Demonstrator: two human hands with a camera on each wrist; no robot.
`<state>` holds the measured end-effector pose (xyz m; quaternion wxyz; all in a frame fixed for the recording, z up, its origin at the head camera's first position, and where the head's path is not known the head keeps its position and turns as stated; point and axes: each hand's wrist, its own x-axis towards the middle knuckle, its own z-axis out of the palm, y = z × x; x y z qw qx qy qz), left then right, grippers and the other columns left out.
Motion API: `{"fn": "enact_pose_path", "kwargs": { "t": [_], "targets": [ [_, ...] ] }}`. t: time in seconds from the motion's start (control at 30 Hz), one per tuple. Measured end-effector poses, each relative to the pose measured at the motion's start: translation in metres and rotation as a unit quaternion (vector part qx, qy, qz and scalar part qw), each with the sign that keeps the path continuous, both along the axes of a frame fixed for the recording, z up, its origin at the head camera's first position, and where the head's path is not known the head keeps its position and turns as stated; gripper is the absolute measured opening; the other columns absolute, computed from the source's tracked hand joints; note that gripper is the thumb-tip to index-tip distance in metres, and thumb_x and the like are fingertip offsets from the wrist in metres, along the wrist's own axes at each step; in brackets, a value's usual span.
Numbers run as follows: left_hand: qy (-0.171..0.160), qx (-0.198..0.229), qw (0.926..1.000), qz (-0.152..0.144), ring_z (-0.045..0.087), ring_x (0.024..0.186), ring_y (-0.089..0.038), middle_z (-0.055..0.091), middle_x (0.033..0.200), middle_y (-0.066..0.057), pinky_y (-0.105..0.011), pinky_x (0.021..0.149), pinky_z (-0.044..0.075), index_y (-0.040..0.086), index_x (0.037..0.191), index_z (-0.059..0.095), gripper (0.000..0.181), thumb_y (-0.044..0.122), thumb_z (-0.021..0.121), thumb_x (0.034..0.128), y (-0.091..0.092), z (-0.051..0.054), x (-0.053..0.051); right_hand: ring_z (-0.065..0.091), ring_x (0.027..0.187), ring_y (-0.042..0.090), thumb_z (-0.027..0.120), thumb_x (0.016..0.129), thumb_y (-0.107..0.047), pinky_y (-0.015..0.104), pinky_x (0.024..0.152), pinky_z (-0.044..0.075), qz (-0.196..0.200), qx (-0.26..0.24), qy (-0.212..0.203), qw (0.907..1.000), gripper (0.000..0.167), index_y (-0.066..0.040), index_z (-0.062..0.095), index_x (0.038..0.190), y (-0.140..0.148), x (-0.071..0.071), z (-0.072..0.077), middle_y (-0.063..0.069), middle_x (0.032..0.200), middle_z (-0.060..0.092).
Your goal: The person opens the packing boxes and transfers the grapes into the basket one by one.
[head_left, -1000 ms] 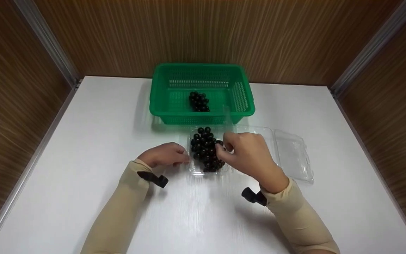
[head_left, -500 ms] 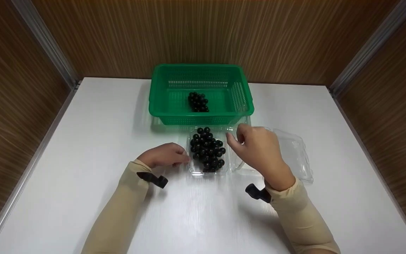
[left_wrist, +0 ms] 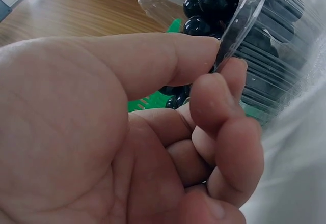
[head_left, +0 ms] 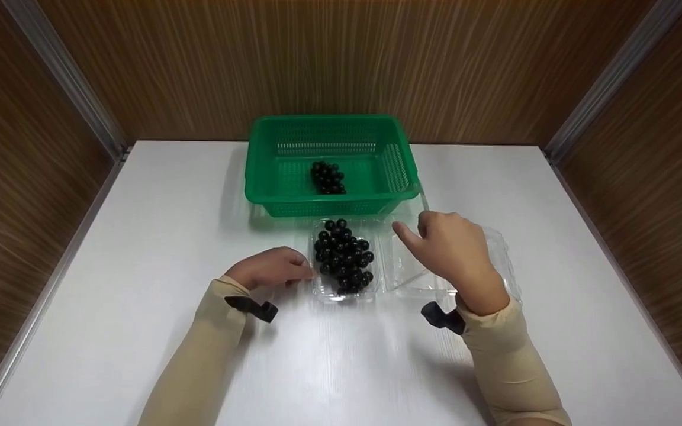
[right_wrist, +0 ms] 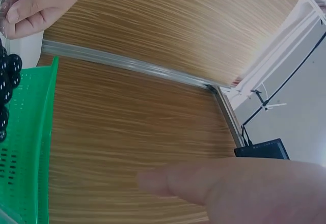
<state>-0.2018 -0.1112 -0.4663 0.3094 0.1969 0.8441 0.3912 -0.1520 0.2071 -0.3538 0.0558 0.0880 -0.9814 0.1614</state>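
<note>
Dark round grapes fill a clear plastic box in the middle of the white table. At its left rim, my left hand pinches the edge between thumb and fingers; the left wrist view shows the box rim at the fingertips. My right hand is over the box's tilted clear lid, to the right of the grapes. Its thumb is straight and apart from the fingers, nothing against it in the right wrist view. The other right fingertips are hidden beneath the hand.
Behind the box stands a green basket with another dark grape bunch inside. More clear plastic packaging lies right of my right hand. Wood-grain panels close off the back and sides of the table.
My right hand has moved rightward, away from the grapes, and the clear lid beside it has tilted further right. My left hand stays at the box's left rim.
</note>
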Motion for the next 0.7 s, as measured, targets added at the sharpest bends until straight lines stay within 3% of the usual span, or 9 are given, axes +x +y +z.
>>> {"fn": "enact_pose_path", "kwargs": {
  "t": [0.43, 0.57, 0.7],
  "targets": [
    [0.001, 0.011, 0.9999, -0.003, 0.047, 0.064, -0.013, 0.057, 0.069, 0.004, -0.030, 0.064, 0.039, -0.001, 0.086, 0.069, 0.036, 0.032, 0.064, 0.1003, 0.000, -0.001, -0.002, 0.035, 0.052, 0.017, 0.062, 0.099, -0.050, 0.035, 0.047, 0.027, 0.005, -0.005, 0.029, 0.9996, 0.053, -0.015, 0.043, 0.063, -0.004, 0.009, 0.002, -0.005, 0.055, 0.033],
    [-0.005, 0.011, 0.9999, -0.001, 0.047, 0.064, -0.013, 0.056, 0.069, 0.005, -0.030, 0.065, 0.039, -0.002, 0.088, 0.069, 0.036, 0.032, 0.065, 0.0998, 0.001, -0.001, -0.002, 0.035, 0.051, 0.016, 0.067, 0.098, -0.041, 0.034, 0.048, 0.029, 0.038, -0.029, 0.096, 0.9942, 0.043, -0.012, 0.051, 0.071, -0.008, 0.026, 0.008, -0.004, 0.056, 0.037],
    [-0.002, 0.004, 1.0000, 0.002, 0.047, 0.065, -0.014, 0.054, 0.069, 0.005, -0.031, 0.067, 0.039, 0.000, 0.085, 0.067, 0.038, 0.035, 0.066, 0.0997, -0.001, -0.002, -0.002, 0.037, 0.053, 0.012, 0.072, 0.095, -0.028, 0.031, 0.050, 0.032, 0.117, -0.078, 0.172, 0.9750, 0.028, -0.012, 0.058, 0.079, -0.014, 0.039, 0.013, -0.005, 0.058, 0.041]
  ]
}}
